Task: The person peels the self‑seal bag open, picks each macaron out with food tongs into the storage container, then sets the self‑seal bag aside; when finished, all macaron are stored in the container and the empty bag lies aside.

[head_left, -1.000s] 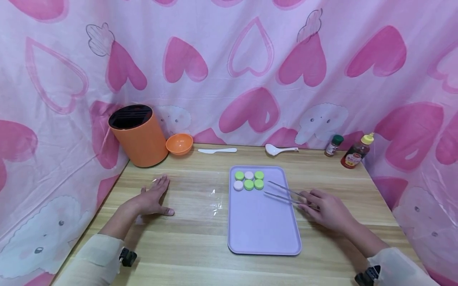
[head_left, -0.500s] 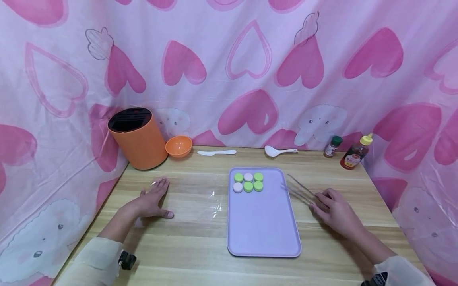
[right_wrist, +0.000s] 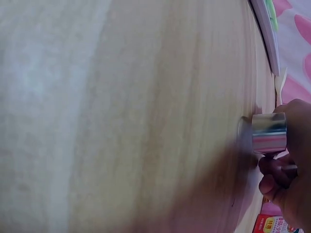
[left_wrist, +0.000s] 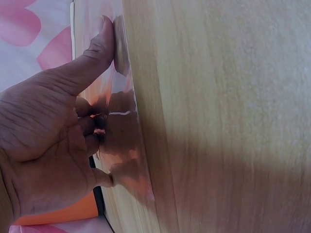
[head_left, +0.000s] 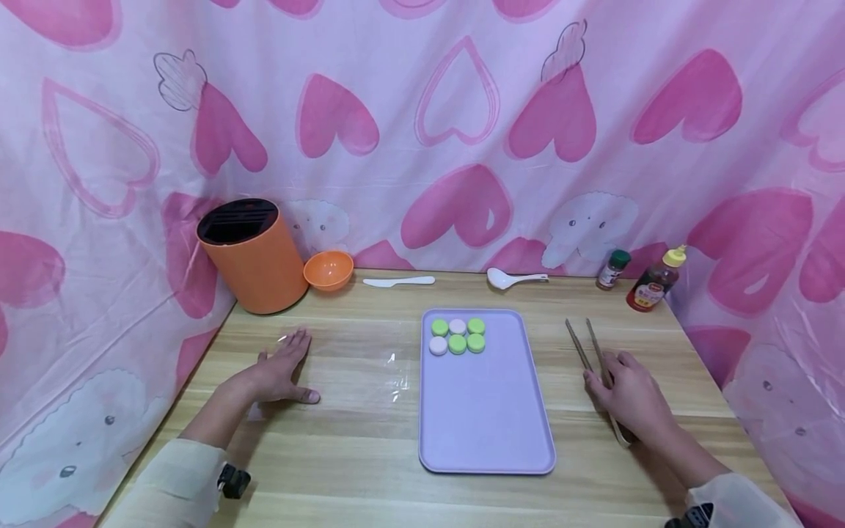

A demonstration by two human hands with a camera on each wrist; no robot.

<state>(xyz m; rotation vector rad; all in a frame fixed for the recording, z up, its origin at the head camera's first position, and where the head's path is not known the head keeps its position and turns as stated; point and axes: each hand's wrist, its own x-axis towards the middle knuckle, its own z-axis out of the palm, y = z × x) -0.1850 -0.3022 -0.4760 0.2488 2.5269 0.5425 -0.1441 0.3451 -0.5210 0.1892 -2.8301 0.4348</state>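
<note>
My left hand (head_left: 280, 374) lies with spread fingers on a clear plastic sheet (head_left: 370, 367), left of the tray. The left wrist view shows the thumb stretched along the glossy sheet (left_wrist: 127, 121). Right of the tray, my right hand (head_left: 634, 394) holds metal tongs (head_left: 597, 350), whose two tips point away from me, apart, with nothing between them. Their shiny bent end (right_wrist: 268, 132) shows in the right wrist view. On the lilac tray (head_left: 485, 425), green macarons (head_left: 475, 342) and pale macarons (head_left: 438, 345) sit in two rows at the far left corner.
Along the back edge stand an orange knife block (head_left: 257, 264), an orange bowl (head_left: 328, 271), a white knife (head_left: 399, 281), a white spoon (head_left: 508, 279), a green-capped jar (head_left: 612, 270) and a yellow-capped sauce bottle (head_left: 653, 282). Heart-patterned curtains hang behind and at both sides.
My right hand has drawn the tongs off the tray to the right and turned them so the tips point away from me. The left hand and the macarons have stayed put.
</note>
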